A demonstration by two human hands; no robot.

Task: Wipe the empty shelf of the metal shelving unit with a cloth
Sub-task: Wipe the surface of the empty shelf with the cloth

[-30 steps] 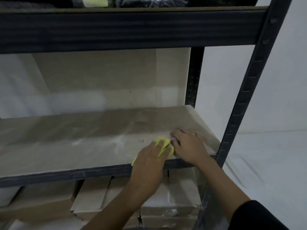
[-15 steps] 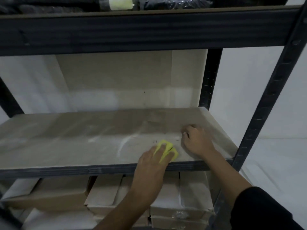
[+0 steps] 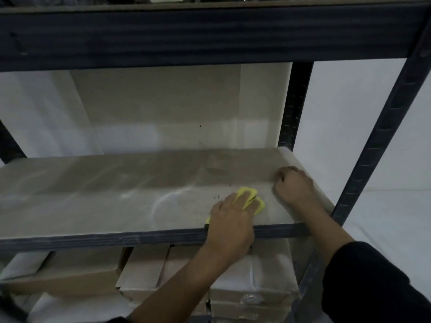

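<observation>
Pressing one yellow cloth (image 3: pixel 250 201) flat under spread fingers, your left hand (image 3: pixel 231 220) sits at the front lip of the empty shelf (image 3: pixel 105 194), cloth poking out past your fingertips. Your right hand (image 3: pixel 295 187) rests just beyond, fingers curled into a loose fist on the board, holding nothing. Two hands, one cloth. Left of your fingers the shelf lies open; the right edge and upright post (image 3: pixel 377 145) stand near your right knuckles.
</observation>
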